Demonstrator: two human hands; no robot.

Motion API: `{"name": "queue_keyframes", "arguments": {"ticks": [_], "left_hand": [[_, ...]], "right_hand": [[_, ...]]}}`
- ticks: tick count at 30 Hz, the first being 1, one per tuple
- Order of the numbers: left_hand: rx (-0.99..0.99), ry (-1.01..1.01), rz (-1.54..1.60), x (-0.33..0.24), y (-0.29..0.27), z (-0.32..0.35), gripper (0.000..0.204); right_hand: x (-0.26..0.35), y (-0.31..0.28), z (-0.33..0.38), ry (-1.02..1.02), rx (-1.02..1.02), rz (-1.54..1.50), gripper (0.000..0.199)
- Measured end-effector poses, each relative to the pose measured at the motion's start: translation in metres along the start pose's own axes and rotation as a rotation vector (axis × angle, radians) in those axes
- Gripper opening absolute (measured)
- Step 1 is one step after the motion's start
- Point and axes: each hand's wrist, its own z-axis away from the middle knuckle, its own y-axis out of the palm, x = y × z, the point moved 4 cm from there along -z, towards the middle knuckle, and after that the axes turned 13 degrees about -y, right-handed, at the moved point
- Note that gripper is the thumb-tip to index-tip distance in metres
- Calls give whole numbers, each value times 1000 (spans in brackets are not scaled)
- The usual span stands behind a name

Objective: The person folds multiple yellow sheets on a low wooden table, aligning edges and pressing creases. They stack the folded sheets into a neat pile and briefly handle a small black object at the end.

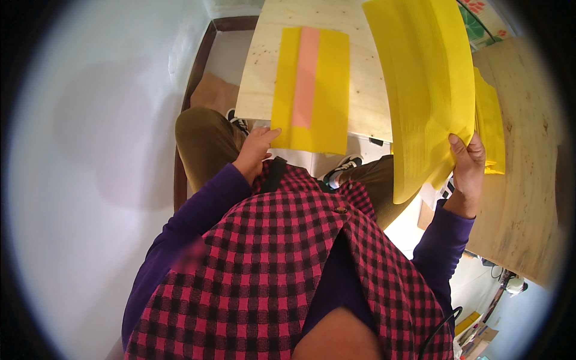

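One pink-and-black checked vest [240,258]: covered the torso nearest the camera, with purple sleeves [198,198] on both arms.
Brown trousers [204,141]: showed at the knees, spread either side of the near table edge.
Right hand [468,162]: closed in a pinch, thumb on top, on the lower right edge of the sheaf.
Sheaf of yellow sheets [426,90]: hung raised and curved, its many layered edges fanned out.
Left hand [255,151]: nearly closed at the panel's lower left edge, thumb tip on top, other fingers partly hidden.
Yellow panel [332,90]: lay on the pale wooden table [369,90], its lower end past the near edge; a pink strip [305,78] ran lengthwise along it.
Folded yellow stack [489,117]: rested on a second wooden table [516,198], right of the sheaf.
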Motion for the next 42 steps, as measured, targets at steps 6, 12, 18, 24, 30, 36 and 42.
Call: {"name": "queue_keyframes", "arguments": {"ticks": [6, 12, 18, 24, 30, 36, 42], "left_hand": [[2, 329, -67, -17, 4, 0, 18], [-349, 1118, -762, -47, 34, 33, 16], [-232, 1316, -1069, -54, 63, 41, 19], [-100, 1320, -1160, -43, 61, 38, 30], [77, 956, -795, -46, 46, 8, 32], [505, 492, -25, -56, 47, -6, 37], [479, 564, -202, -70, 39, 0, 51]], "right_hand": [[4, 2, 3, -22, 34, 29, 21], [3, 5, 7, 0, 50, -21, 21], [-3, 11, 4, 32, 118, -54, 20], [-5, 23, -21, 77, 294, 54, 18], [7, 51, -61, 112, 770, 196, 16], [18, 92, -109, 36, 1359, 744, 22], [-11, 173, -162, -242, 1725, 1053, 23]]}}
